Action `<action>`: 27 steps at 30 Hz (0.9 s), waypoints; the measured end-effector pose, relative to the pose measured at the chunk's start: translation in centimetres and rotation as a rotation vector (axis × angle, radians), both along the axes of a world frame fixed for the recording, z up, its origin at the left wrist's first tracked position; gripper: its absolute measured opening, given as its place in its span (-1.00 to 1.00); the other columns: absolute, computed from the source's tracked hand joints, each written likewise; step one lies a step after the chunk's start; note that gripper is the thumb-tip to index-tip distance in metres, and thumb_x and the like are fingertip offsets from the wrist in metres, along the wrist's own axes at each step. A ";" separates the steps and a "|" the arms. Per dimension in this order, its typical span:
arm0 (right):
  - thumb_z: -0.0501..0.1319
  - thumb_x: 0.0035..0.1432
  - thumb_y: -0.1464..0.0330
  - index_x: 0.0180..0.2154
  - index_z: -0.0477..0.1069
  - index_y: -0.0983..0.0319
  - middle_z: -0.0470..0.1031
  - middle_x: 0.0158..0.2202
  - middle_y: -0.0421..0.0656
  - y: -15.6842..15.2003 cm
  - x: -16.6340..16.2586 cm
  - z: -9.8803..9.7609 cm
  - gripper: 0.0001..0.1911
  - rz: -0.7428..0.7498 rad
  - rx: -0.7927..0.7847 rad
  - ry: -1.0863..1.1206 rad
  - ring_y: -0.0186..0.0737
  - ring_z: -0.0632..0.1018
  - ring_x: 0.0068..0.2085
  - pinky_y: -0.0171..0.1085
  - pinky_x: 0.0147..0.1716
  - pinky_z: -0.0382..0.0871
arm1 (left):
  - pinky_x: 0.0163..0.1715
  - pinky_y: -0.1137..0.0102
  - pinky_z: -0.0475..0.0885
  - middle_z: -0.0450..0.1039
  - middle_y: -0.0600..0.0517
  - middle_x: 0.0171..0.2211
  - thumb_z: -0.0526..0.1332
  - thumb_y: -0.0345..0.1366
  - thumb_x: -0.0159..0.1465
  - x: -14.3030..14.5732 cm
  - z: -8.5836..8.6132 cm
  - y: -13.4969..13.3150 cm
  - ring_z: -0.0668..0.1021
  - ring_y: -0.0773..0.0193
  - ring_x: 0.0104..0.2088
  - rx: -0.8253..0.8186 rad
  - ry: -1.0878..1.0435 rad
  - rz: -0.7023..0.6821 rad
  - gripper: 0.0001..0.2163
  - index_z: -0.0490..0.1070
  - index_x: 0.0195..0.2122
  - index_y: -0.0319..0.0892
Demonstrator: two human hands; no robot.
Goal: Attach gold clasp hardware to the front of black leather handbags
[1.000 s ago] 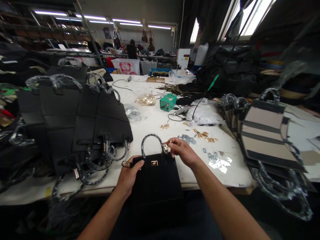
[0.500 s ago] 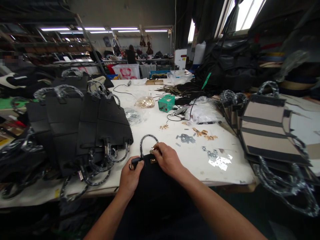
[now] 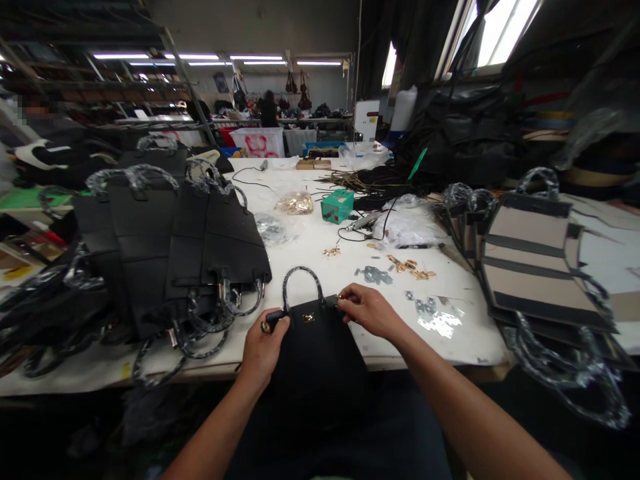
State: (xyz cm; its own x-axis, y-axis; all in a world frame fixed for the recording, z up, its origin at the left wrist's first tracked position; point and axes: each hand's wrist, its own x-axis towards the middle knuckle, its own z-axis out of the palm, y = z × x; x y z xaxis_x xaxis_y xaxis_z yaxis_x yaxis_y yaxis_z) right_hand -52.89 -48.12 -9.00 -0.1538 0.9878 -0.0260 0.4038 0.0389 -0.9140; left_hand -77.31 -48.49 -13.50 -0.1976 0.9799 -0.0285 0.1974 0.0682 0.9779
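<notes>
A black handbag (image 3: 320, 360) leans up against the table's front edge, its wrapped handle (image 3: 303, 271) standing in an arch. On its upper front sits a gold clasp plate (image 3: 309, 318). My left hand (image 3: 264, 343) is closed at the bag's upper left corner, thumb and fingers gripping a short black strap (image 3: 275, 316); a metal fitting shows by the fingers. At the upper right corner, my right hand (image 3: 373, 311) pinches the end of another short black strap (image 3: 331, 301), where a bit of metal shows. The fingertips partly hide both strap ends.
Black bags (image 3: 145, 240) with wrapped handles are stacked at left. More bag pieces (image 3: 525, 253) stand at right. On the white table (image 3: 300, 240) lie grey metal plates (image 3: 376, 275), gold fittings (image 3: 413, 267), a green box (image 3: 337, 206) and a plastic bag (image 3: 407, 223).
My right hand has moved right from above the clasp plate to the bag's right corner, uncovering the plate and the handle's right side. My left hand keeps its hold on the left strap.
</notes>
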 end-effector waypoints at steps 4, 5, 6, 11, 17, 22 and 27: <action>0.23 0.14 0.26 -0.28 0.51 0.10 0.56 -0.40 -0.27 -0.7 -0.1 -2.5 -0.88 -0.172 0.063 -0.094 -0.27 0.56 -0.39 -0.31 -0.33 0.38 | -0.29 0.41 0.36 0.49 0.09 -0.38 0.39 -0.15 0.06 -0.1 0.4 -0.2 0.50 0.25 -0.34 -0.095 -0.148 -0.050 -0.68 0.47 -0.21 -0.16; 0.24 0.14 0.25 -0.28 0.53 0.09 0.57 -0.35 -0.26 -0.9 -0.3 -3.2 -0.88 -0.205 0.092 -0.108 -0.27 0.56 -0.37 -0.29 -0.30 0.39 | -0.28 0.40 0.38 0.50 0.08 -0.36 0.41 -0.16 0.03 -0.3 0.7 -0.2 0.51 0.24 -0.33 -0.145 -0.222 -0.098 -0.65 0.46 -0.18 -0.16; 0.24 0.13 0.26 -0.28 0.54 0.08 0.58 -0.30 -0.25 -1.0 -0.6 -3.9 -0.88 -0.231 0.125 -0.120 -0.26 0.56 -0.34 -0.28 -0.26 0.40 | -0.25 0.38 0.40 0.52 0.05 -0.33 0.44 -0.18 0.01 -0.7 1.1 -0.2 0.53 0.22 -0.31 -0.197 -0.299 -0.168 -0.61 0.45 -0.15 -0.16; 0.23 0.16 0.28 -0.27 0.58 0.09 0.52 -0.12 -0.17 -1.6 -1.6 -6.4 -0.85 -0.307 0.248 -0.104 -0.21 0.54 -0.16 -0.25 -0.12 0.40 | -0.20 0.26 0.47 0.57 -0.19 -0.18 0.28 0.17 0.08 -3.5 2.8 1.1 0.59 0.01 -0.20 -0.455 -0.685 -0.472 -0.40 0.46 -0.07 -0.26; 0.23 0.19 0.27 -0.23 0.59 0.10 0.48 -0.15 -0.16 -1.7 -2.5 -6.1 -0.83 -0.299 0.245 -0.016 -0.21 0.52 -0.17 -0.23 -0.12 0.40 | -0.16 0.18 0.48 0.59 -0.27 -0.18 0.07 0.24 0.20 -2.9 2.7 4.9 0.62 -0.04 -0.20 -0.744 -0.700 -0.534 -0.32 0.47 -0.04 -0.34; 0.24 0.20 0.28 -0.20 0.59 0.08 0.47 -0.25 -0.17 -1.5 -2.6 -5.7 -0.83 -0.324 0.251 0.015 -0.19 0.51 -0.17 -0.20 -0.08 0.39 | -0.08 0.24 0.45 0.54 -0.29 -0.06 0.05 0.31 0.15 -1.4 2.2 7.2 0.60 -0.01 -0.12 -0.721 -0.573 -0.733 -0.24 0.47 0.02 -0.32; 0.26 0.18 0.28 -0.22 0.59 0.09 0.54 -0.29 -0.18 -1.0 -2.0 -5.6 -0.85 -0.290 0.235 0.044 -0.19 0.52 -0.20 -0.21 -0.12 0.39 | -0.01 0.26 0.40 0.51 -0.23 0.02 0.24 0.06 0.17 -1.5 1.9 7.9 0.56 0.01 -0.02 -0.697 -0.480 -0.826 -0.45 0.48 0.04 -0.27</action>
